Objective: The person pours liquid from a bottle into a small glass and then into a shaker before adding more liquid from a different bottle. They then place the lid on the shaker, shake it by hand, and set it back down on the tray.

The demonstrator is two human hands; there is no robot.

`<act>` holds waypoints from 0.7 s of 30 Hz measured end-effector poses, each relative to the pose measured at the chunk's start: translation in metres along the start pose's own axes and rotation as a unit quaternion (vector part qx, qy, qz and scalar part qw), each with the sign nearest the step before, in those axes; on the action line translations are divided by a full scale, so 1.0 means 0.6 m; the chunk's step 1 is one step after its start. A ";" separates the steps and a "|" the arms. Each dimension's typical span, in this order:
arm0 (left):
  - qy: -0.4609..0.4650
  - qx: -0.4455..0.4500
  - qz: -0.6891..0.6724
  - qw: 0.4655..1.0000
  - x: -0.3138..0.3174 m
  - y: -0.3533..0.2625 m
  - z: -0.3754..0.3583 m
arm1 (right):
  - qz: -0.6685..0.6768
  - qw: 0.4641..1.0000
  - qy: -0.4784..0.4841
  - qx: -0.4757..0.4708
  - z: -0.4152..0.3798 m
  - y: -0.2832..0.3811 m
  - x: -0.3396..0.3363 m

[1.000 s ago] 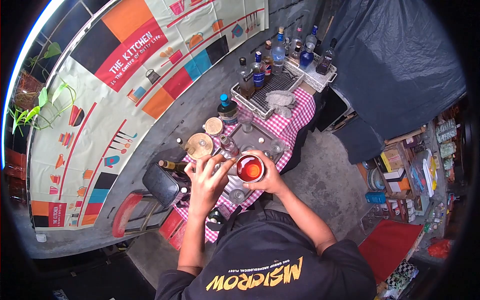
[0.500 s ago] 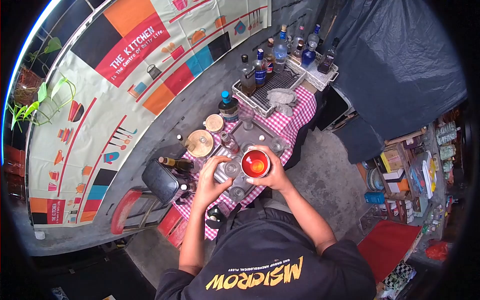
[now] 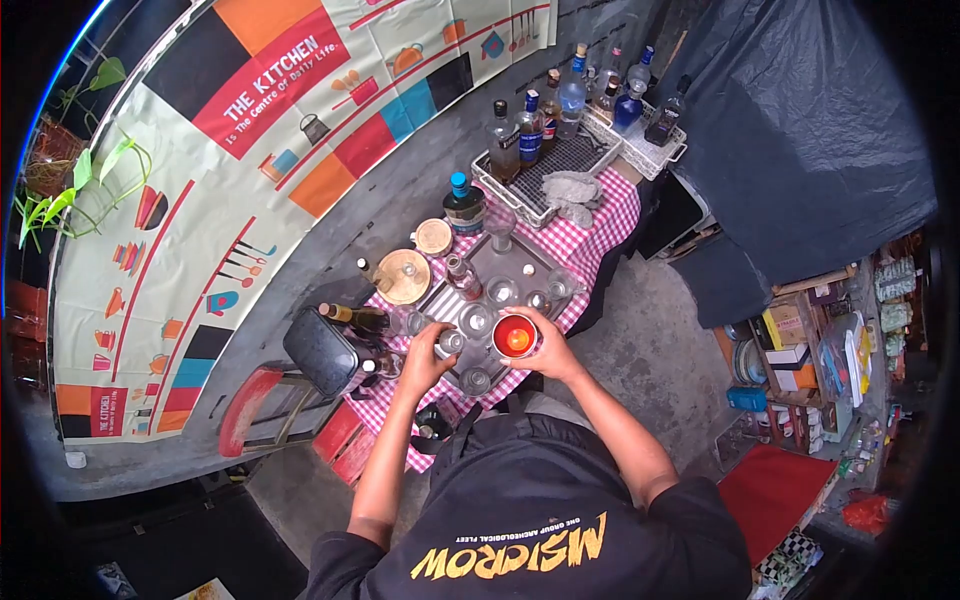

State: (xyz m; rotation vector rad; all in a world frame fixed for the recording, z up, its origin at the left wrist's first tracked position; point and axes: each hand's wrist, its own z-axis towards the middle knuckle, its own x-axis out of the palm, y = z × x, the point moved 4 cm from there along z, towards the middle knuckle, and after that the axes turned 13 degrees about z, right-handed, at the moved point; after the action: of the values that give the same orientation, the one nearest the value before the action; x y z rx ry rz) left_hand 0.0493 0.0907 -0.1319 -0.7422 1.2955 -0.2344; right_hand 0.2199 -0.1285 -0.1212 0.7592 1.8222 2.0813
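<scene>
My right hand [image 3: 545,352] is wrapped round a red-lined cup [image 3: 515,337] with orange-looking contents, held over the grey tray [image 3: 513,265]. Left of it, my left hand [image 3: 427,362] has its fingers round a small clear glass [image 3: 451,341]. Just beyond both hands a clear glass [image 3: 477,320] stands on the tray. Another glass [image 3: 475,380] is at the tray's near edge. A small bottle [image 3: 462,275] stands farther back among more glasses.
Two round wooden lids [image 3: 403,276] and a blue-capped bottle [image 3: 464,205] sit behind the tray. Several bottles stand in a white wire basket [image 3: 500,195] at the back. Dark-glass bottles [image 3: 360,318] and a black container [image 3: 320,352] are at the left.
My left hand has moved slightly left and down with its small glass. The red-lined cup has shifted a little to the right. The gap between my hands shows more of the tray's glasses.
</scene>
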 end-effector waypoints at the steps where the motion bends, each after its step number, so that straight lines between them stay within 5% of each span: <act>1: 0.005 -0.010 0.004 1.000 0.015 0.012 -0.004 | -0.009 1.000 0.007 0.012 -0.002 -0.012 -0.002; 13: 0.142 -0.073 0.106 0.982 0.121 0.087 -0.017 | -0.154 0.988 -0.023 -0.014 -0.013 -0.125 -0.018; 21: 0.174 -0.092 0.143 0.970 0.163 0.125 -0.011 | -0.121 0.992 -0.041 0.023 -0.013 -0.186 -0.040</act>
State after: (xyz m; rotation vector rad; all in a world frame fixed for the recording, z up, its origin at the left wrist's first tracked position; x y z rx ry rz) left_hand 0.0534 0.0908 -0.2556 -0.6772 1.7590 -0.0094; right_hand 0.2206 -0.1285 -0.2354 0.5919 1.8226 1.8353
